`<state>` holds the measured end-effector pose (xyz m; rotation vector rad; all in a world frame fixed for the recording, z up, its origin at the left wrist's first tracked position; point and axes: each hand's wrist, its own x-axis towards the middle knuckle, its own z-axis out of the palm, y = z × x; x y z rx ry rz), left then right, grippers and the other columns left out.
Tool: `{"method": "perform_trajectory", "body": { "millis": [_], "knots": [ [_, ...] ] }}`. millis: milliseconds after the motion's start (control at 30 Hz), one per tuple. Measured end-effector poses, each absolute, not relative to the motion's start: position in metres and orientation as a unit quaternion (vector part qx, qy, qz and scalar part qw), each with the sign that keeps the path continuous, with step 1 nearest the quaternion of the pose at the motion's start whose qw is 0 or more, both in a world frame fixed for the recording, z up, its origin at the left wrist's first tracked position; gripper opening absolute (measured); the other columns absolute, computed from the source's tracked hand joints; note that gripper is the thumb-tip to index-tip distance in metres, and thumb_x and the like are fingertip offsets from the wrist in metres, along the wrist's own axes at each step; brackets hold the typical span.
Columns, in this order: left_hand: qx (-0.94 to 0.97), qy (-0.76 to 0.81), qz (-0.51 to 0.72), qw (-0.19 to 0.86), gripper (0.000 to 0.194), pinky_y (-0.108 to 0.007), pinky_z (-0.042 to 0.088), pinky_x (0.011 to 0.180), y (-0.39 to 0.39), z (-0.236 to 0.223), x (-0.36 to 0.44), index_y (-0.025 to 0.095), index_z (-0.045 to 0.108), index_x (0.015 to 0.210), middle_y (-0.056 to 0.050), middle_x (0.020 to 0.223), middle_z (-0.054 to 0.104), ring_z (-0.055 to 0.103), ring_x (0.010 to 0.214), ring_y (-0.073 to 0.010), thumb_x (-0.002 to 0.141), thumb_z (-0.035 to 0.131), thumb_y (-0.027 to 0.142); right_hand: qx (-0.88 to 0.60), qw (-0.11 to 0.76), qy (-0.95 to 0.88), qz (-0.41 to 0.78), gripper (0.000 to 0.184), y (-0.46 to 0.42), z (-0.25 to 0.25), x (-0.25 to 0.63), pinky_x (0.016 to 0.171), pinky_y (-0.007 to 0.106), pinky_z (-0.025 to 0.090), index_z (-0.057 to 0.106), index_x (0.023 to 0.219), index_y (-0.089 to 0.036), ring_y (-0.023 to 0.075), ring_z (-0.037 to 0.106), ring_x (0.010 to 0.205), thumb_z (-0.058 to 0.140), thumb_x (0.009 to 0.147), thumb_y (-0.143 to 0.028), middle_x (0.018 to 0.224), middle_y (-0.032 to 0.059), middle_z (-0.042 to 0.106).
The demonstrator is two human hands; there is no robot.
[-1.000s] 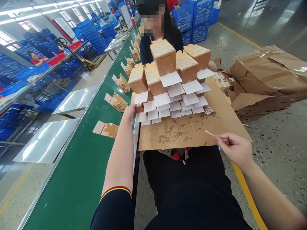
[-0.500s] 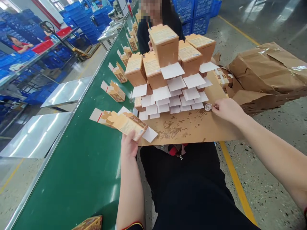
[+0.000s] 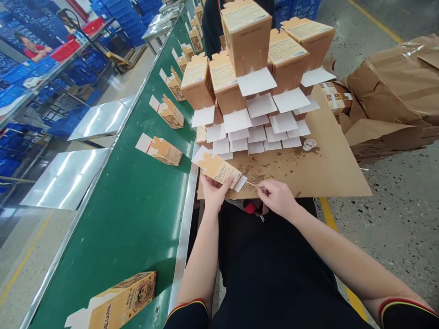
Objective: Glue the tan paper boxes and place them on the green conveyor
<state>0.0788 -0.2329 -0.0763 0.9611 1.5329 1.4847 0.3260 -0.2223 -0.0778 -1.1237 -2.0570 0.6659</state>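
Note:
My left hand (image 3: 213, 194) is closed around the lower side of a small tan carton (image 3: 219, 168), which lies tilted above the near left corner of a cardboard sheet (image 3: 329, 169). The carton's white end flap (image 3: 241, 183) points toward my right hand (image 3: 278, 198). Between my right fingertips is a thin pale stick (image 3: 252, 184), its tip at that flap; whether it touches I cannot tell. Farther back on the sheet sits a small clear round dish (image 3: 309, 145). Behind the carton rises a stack of similar cartons (image 3: 252, 41), many with white flaps hanging out.
A green conveyor belt (image 3: 137, 201) with a metal edge runs along my left, carrying a row of cartons (image 3: 169, 153) and a nearer one (image 3: 123, 301). A brown paper-wrapped bundle (image 3: 394, 87) stands right. Across the stack is another person in dark clothing (image 3: 211, 29).
My right hand has come from the clear dish to the carton's flap, bringing the stick. My left hand has moved the carton from the belt's edge to the right, over the cardboard.

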Motion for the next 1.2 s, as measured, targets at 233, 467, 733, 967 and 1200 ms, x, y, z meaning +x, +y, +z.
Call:
{"method": "perform_trajectory", "body": {
  "millis": [233, 467, 733, 967, 1200],
  "knots": [
    [0.378, 0.6, 0.612, 0.35, 0.095, -0.051, 0.064, 0.114, -0.233, -0.09, 0.081, 0.03, 0.051, 0.133, -0.014, 0.137, 0.074, 0.077, 0.133, -0.0332, 0.065, 0.107, 0.065, -0.409, 0.312, -0.823, 0.242, 0.029, -0.211, -0.103, 0.31, 0.067, 0.031, 0.041, 0.059, 0.077, -0.023, 0.0181, 0.055, 0.067, 0.057, 0.104, -0.012, 0.072, 0.0036, 0.064],
    [0.411, 0.63, 0.565, 0.34, 0.086, -0.054, 0.064, 0.114, -0.243, -0.082, 0.088, 0.027, 0.059, 0.132, -0.015, 0.133, 0.076, 0.079, 0.129, -0.0358, 0.067, 0.108, 0.054, -0.382, 0.327, -0.819, 0.276, 0.029, -0.234, -0.09, 0.31, 0.066, 0.029, 0.044, 0.059, 0.078, -0.023, 0.0159, 0.056, 0.064, 0.058, 0.106, -0.014, 0.071, 0.0009, 0.064],
    [0.445, 0.65, 0.513, 0.342, 0.081, -0.057, 0.062, 0.117, -0.25, -0.066, 0.094, 0.025, 0.068, 0.136, -0.016, 0.135, 0.077, 0.077, 0.133, -0.0405, 0.067, 0.109, 0.037, -0.454, 0.369, -0.749, 0.31, 0.028, -0.257, -0.07, 0.359, 0.062, 0.031, 0.051, 0.072, 0.08, -0.025, 0.0165, 0.058, 0.058, 0.063, 0.106, -0.027, 0.068, 0.0019, 0.068],
    [0.475, 0.675, 0.48, 0.298, 0.08, -0.056, 0.061, 0.118, -0.253, -0.058, 0.102, 0.027, 0.064, 0.142, -0.014, 0.139, 0.076, 0.074, 0.136, -0.0409, 0.072, 0.103, 0.03, -0.53, 0.393, -0.686, 0.307, 0.027, -0.267, -0.064, 0.38, 0.056, 0.029, 0.05, 0.079, 0.081, -0.025, 0.0148, 0.056, 0.053, 0.072, 0.104, -0.038, 0.065, 0.0014, 0.068],
    [0.452, 0.671, 0.5, 0.308, 0.083, -0.061, 0.059, 0.122, -0.252, -0.066, 0.093, 0.026, 0.065, 0.137, -0.016, 0.137, 0.076, 0.072, 0.141, -0.0435, 0.066, 0.107, 0.035, -0.484, 0.377, -0.708, 0.35, 0.037, -0.265, -0.059, 0.371, 0.056, 0.03, 0.052, 0.077, 0.077, -0.025, 0.0155, 0.057, 0.053, 0.071, 0.107, -0.047, 0.063, 0.0017, 0.068]
  ]
}}
